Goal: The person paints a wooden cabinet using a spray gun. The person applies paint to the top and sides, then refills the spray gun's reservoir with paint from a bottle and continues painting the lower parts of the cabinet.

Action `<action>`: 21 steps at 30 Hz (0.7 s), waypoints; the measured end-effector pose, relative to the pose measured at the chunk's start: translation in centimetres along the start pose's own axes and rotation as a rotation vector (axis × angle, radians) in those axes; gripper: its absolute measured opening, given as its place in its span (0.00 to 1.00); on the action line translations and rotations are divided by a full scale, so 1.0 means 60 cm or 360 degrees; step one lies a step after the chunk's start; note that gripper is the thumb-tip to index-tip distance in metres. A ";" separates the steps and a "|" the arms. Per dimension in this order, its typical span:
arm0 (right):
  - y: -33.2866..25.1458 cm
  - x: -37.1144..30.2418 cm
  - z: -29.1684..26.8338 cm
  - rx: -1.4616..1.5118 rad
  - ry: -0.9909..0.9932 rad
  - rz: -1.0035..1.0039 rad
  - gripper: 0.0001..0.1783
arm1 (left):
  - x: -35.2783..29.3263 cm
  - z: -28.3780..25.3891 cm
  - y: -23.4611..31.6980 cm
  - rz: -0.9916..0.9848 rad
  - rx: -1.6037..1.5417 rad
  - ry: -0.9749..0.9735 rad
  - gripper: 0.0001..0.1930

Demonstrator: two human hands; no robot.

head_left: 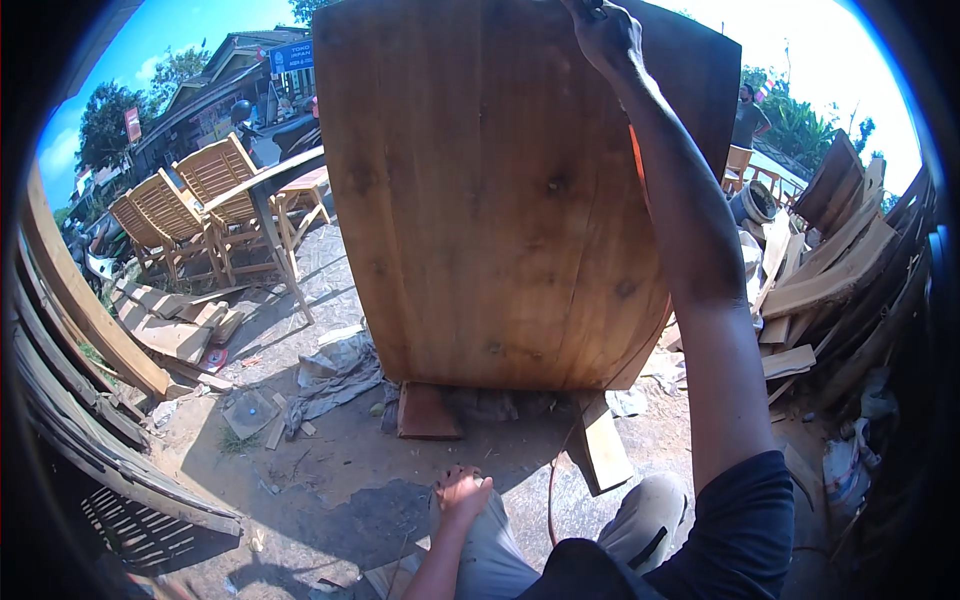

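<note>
A large brown wooden panel (480, 220) with curved sides and dark knots stands upright in front of me. My right arm reaches up across its right part. At its upper edge, my right hand (608, 42) is closed around something dark, cut off by the top of the picture, so I cannot make out what it is. My left hand (462, 492) lies on my left knee, fingers over the kneecap and holding nothing. A thin reddish cord (551, 490) runs down near the panel's lower right corner to the ground by my legs.
Under the panel are a reddish wood block (428, 412) and a pale board (605, 445). Slatted wooden chairs (165, 215) stand left, near crumpled cloth (338, 368). Wood offcuts (835, 265) pile up at right; planks (90, 300) curve along the left. A person (748, 118) is far right.
</note>
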State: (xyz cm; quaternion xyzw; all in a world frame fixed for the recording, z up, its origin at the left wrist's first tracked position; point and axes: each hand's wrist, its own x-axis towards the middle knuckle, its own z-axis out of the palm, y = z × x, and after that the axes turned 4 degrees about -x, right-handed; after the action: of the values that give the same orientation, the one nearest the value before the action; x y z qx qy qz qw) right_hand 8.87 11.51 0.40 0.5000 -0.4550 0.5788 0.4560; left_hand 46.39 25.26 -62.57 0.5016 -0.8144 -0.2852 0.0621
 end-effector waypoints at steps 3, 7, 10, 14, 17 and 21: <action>-0.002 0.018 -0.027 -0.0312 -0.0159 0.0153 0.28 | 0.000 -0.004 -0.006 0.0028 0.0034 0.0032 0.23; 0.008 -0.001 -0.046 -0.0277 -0.0255 0.0360 0.26 | 0.006 -0.004 -0.007 0.0038 0.0020 0.0012 0.23; 0.012 -0.060 -0.073 -0.0104 -0.0317 0.0469 0.24 | 0.005 -0.008 -0.003 0.0051 -0.0011 0.0029 0.24; -0.007 -0.166 -0.120 -0.0294 -0.0589 0.0650 0.28 | 0.001 -0.021 -0.006 0.0064 -0.0009 0.0073 0.23; 0.013 -0.280 -0.154 -0.0460 -0.0730 0.0714 0.29 | -0.003 -0.024 -0.002 0.0118 0.0046 0.0070 0.22; 0.007 -0.443 -0.191 -0.0441 -0.0757 0.0796 0.26 | -0.013 -0.023 0.007 0.0124 -0.0045 0.0100 0.21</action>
State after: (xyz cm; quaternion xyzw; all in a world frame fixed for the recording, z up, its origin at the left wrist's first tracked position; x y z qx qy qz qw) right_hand 8.82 20.74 -27.00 0.4276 -0.7304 0.4727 0.2454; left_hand 46.96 25.52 -61.03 0.4773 -0.8268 -0.2782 0.1058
